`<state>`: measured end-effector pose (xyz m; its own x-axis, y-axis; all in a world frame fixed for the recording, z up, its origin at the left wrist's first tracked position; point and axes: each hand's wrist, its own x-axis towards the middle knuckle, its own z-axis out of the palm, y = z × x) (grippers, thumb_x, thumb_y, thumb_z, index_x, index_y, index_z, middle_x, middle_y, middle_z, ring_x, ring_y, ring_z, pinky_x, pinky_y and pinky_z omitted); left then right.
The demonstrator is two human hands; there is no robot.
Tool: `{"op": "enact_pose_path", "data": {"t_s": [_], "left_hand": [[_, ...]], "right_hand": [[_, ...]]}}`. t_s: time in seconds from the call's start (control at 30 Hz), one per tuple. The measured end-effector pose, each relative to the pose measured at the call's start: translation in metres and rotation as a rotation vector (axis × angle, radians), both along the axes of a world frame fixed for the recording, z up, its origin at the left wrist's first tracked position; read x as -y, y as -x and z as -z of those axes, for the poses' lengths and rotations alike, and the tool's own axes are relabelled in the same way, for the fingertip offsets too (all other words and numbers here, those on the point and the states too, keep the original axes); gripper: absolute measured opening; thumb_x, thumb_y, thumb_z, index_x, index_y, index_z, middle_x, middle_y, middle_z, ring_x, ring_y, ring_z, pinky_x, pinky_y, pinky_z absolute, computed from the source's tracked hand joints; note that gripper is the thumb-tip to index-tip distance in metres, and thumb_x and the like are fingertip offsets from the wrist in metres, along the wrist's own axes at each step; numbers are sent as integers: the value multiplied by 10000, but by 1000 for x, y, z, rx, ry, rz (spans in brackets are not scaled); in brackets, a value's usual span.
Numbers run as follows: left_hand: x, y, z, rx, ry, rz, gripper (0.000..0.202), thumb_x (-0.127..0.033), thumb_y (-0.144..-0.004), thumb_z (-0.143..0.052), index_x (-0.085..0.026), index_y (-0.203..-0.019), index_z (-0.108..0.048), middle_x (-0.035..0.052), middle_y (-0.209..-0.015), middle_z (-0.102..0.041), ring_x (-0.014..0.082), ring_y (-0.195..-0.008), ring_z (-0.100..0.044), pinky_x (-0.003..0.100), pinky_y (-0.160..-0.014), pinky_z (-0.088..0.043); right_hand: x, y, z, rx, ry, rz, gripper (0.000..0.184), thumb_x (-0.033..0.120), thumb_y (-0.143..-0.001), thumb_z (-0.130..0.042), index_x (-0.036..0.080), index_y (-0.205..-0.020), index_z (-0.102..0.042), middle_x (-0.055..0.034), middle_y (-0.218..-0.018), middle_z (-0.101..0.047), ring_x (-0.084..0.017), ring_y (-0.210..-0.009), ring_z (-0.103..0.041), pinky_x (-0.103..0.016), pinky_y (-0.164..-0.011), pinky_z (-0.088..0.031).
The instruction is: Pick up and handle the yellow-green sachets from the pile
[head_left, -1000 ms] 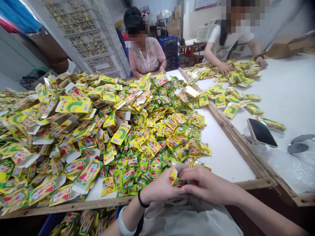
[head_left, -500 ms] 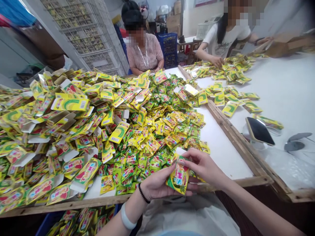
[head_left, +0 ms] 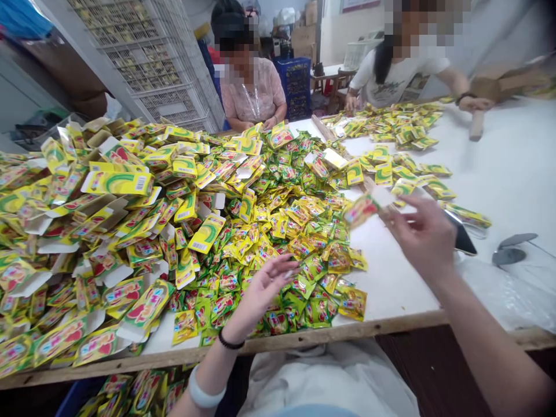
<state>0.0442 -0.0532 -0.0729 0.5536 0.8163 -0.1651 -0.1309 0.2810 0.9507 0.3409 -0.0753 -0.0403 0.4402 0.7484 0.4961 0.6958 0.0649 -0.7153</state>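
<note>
My left hand [head_left: 270,284] hovers over the near edge of a heap of small green and yellow candy packets [head_left: 299,231]. Its fingers are stretched out and hold nothing. On the right, my right hand [head_left: 428,234] is smeared by motion, thumb and forefinger towards the rail. Just left of those fingertips a yellow candy box [head_left: 361,210] with a white end is in the air, also blurred. Whether the fingertips still touch the box cannot be made out. Many yellow candy boxes [head_left: 206,233], several with open white flaps, lie piled to the left of the packets.
A wooden rail [head_left: 393,231] divides the white table. Beyond it lie more yellow boxes [head_left: 403,185], a phone [head_left: 463,234] and a dark oval object [head_left: 510,255]. Two people sit across the table; one holds a blurred object [head_left: 476,124]. White crates [head_left: 145,63] stand behind.
My hands have parted. My left hand let go of the box and moved left over the packets. My right hand swung up and right, with the box now near its fingertips.
</note>
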Motion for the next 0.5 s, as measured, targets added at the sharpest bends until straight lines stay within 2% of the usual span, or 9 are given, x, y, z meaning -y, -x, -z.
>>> {"op": "enact_pose_path", "data": {"t_s": [0.03,0.07,0.13,0.2,0.27,0.37,0.43,0.5], "left_hand": [[-5,6,0,-93,-75,-77,394,-315,-830,-557,-178,-1187,-459,121,-1180,-578,209,-1081,-556,380,-961,-426],[-9,12,1,-185,-142,-153,333,-316,-844,-527,-171,-1140,-477,112,-1117,-599,204,-1022,-578,381,-920,-453],[-12,22,2,-365,-292,-250,253,-304,-851,-500,-176,-1070,-504,90,-1054,-601,197,-966,-579,383,-882,-467],[-7,28,2,-531,-486,-200,211,-257,-844,-489,-193,-1041,-533,79,-1058,-586,205,-1000,-548,406,-923,-434],[3,26,3,-660,-666,-39,261,-182,-816,-486,-220,-1067,-547,72,-1096,-572,219,-1073,-501,435,-990,-373],[19,13,8,-765,-827,161,414,-159,-763,-537,-259,-1165,-515,64,-1206,-534,246,-1189,-409,466,-1053,-295],[25,-2,16,-820,-884,182,455,-267,-761,-598,-259,-1204,-496,73,-1232,-529,271,-1202,-396,492,-1052,-285],[25,-16,25,-868,-923,144,430,-367,-790,-580,-238,-1195,-514,96,-1205,-559,289,-1157,-442,506,-1005,-329]], "right_hand": [[-2,-10,-2,124,-9,60,323,362,-864,-520,202,-1143,-550,-130,-1171,-552,-158,-730,-585,-280,-625,-469],[0,-15,-1,215,34,47,316,363,-869,-508,199,-1136,-544,-130,-1141,-562,-154,-699,-576,-279,-609,-462],[11,-12,13,336,230,-143,290,408,-846,-529,198,-1045,-559,-96,-958,-615,-170,-675,-570,-287,-602,-454],[30,2,36,428,466,-355,317,475,-771,-607,204,-931,-571,-63,-828,-617,-213,-727,-579,-308,-627,-451],[51,15,61,467,662,-462,304,481,-736,-638,207,-840,-560,-61,-824,-610,-241,-783,-576,-319,-637,-443],[70,22,79,313,720,-509,198,396,-806,-569,215,-752,-508,-33,-772,-595,-210,-732,-571,-298,-613,-428],[71,20,78,132,671,-522,209,387,-860,-498,220,-738,-469,-4,-699,-569,-174,-635,-547,-286,-576,-417],[68,20,70,-101,629,-532,230,418,-877,-476,223,-760,-440,19,-641,-547,-149,-554,-517,-276,-527,-411]]}}
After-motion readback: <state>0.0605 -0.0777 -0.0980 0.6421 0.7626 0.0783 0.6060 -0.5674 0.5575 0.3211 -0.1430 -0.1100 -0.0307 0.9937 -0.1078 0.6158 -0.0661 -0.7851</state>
